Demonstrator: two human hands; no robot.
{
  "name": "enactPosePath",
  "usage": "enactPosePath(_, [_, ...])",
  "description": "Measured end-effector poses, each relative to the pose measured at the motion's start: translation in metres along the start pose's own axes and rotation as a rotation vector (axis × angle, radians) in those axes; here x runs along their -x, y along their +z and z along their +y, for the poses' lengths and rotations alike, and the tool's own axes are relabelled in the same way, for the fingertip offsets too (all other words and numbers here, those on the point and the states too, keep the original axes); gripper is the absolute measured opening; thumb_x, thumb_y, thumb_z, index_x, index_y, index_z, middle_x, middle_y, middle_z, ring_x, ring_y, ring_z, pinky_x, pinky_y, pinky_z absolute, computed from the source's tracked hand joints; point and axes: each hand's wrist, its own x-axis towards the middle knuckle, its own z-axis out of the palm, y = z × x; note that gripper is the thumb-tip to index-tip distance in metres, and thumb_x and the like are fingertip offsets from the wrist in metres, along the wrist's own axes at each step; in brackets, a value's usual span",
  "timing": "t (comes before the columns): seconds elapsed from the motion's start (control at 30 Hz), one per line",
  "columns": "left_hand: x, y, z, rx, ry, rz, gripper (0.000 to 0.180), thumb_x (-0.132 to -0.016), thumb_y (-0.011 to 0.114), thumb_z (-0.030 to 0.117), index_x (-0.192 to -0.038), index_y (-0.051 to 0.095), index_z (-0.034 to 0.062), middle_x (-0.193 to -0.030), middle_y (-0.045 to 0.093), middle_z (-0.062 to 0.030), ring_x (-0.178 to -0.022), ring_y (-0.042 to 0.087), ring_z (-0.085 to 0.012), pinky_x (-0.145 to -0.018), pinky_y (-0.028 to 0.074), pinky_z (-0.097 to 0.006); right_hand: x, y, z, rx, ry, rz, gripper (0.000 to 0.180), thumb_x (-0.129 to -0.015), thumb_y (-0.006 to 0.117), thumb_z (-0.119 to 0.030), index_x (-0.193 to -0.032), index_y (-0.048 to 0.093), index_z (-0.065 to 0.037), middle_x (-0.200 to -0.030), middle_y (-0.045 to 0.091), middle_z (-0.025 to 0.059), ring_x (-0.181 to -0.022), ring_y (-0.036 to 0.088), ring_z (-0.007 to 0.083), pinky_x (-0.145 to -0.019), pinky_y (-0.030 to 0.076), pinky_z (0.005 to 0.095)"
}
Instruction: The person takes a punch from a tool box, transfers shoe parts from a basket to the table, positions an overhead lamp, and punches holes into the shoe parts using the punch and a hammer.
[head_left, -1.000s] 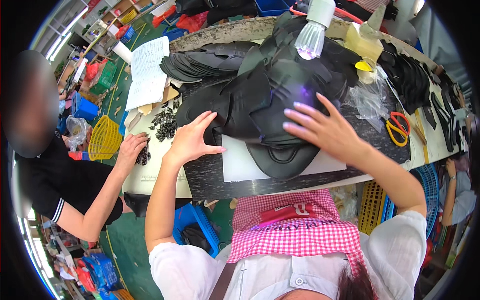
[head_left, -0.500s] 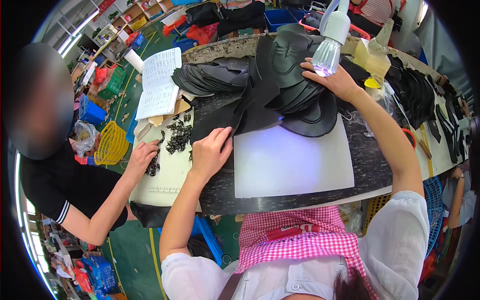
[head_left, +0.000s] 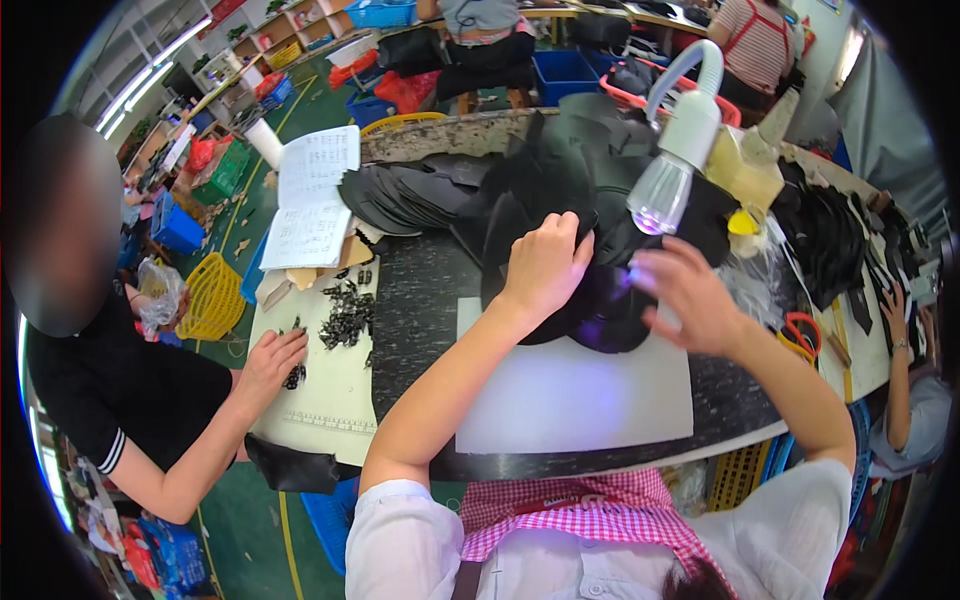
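Observation:
My left hand (head_left: 545, 262) has its fingers curled over a black leather piece (head_left: 505, 235) at the pile's near side. The piece stands partly raised, and its edges are blurred. My right hand (head_left: 690, 298) is smeared by motion beside the pile, fingers apart, with nothing seen in it. Between and behind my hands lie more black cut leather pieces (head_left: 615, 310), overlapping. A white board (head_left: 570, 400) lies under their near edge, lit bluish by a lamp (head_left: 660, 195) on a bent neck above my right hand. A fanned row of black pieces (head_left: 405, 195) spreads to the left.
At the left, a co-worker's hand (head_left: 275, 360) touches small black parts (head_left: 345, 315) on a pale surface. An open notebook (head_left: 315, 195) lies behind them. To the right are red-handled scissors (head_left: 800, 335), clear plastic and more black pieces (head_left: 815, 240).
My left hand has moved right from the pile's left edge onto its near side, drawing a black piece along. My right hand has come off the pile's top toward me.

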Motion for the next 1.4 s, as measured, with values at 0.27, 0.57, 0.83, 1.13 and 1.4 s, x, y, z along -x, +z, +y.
enactPosePath(0.27, [-0.004, -0.015, -0.046, 0.919, -0.388, 0.217, 0.023, -0.088, 0.049, 0.021, -0.077, 0.049, 0.0000, -0.061, 0.045, -0.0048, -0.062, 0.039, -0.0083, -0.057, 0.036, -0.026, -0.050, 0.030, 0.016, 0.204, -0.075, -0.073, 0.072, -0.067, 0.064, -0.039, -0.129, 0.038, -0.015, -0.133, 0.037, 0.0027, -0.126, 0.033, 0.0215, -0.103, 0.027, 0.0438])
enactPosePath(0.57, [0.071, -0.111, 0.044, 0.369, -0.230, -0.221, 0.022, -0.077, 0.055, 0.018, -0.068, 0.045, 0.0000, -0.059, 0.053, -0.0177, -0.054, 0.055, -0.0347, -0.050, 0.042, -0.039, -0.076, 0.049, 0.046, 0.142, -0.138, 0.082, 0.058, -0.068, 0.066, -0.031, -0.120, 0.046, -0.014, -0.127, 0.042, 0.0052, -0.124, 0.034, 0.0222, -0.105, 0.015, 0.0506])
enactPosePath(0.83, [0.108, -0.065, -0.001, 0.399, -0.192, -0.222, 0.021, -0.072, 0.067, 0.011, -0.092, 0.061, 0.0028, -0.079, 0.057, -0.0038, -0.062, 0.050, -0.0089, -0.057, 0.042, -0.022, -0.029, 0.022, -0.001, -0.023, 0.080, 0.195, 0.054, -0.076, 0.062, -0.015, -0.126, 0.042, -0.013, -0.136, 0.033, 0.0082, -0.126, 0.032, 0.0260, -0.099, 0.030, 0.0421])
enactPosePath(1.13, [0.155, -0.082, -0.011, 0.364, -0.271, -0.264, 0.019, -0.081, 0.056, 0.004, -0.098, 0.063, 0.0006, -0.076, 0.054, -0.0045, -0.060, 0.048, -0.0088, -0.054, 0.039, -0.024, 0.054, 0.044, -0.153, -0.211, -0.002, 0.027, 0.039, -0.076, 0.058, -0.015, -0.115, 0.053, -0.012, -0.124, 0.049, 0.0084, -0.117, 0.046, 0.0243, -0.100, 0.034, 0.0405])
enactPosePath(1.4, [0.177, -0.092, 0.009, 0.809, -0.400, -0.140, 0.017, -0.090, 0.045, 0.009, -0.086, 0.057, -0.0008, -0.083, 0.059, -0.0058, -0.073, 0.054, -0.0119, -0.068, 0.042, -0.025, 0.075, 0.013, -0.106, -0.500, -0.236, -0.123, 0.031, -0.071, 0.061, -0.015, -0.102, 0.060, -0.015, -0.117, 0.054, -0.0003, -0.116, 0.045, 0.0200, -0.098, 0.033, 0.0439])
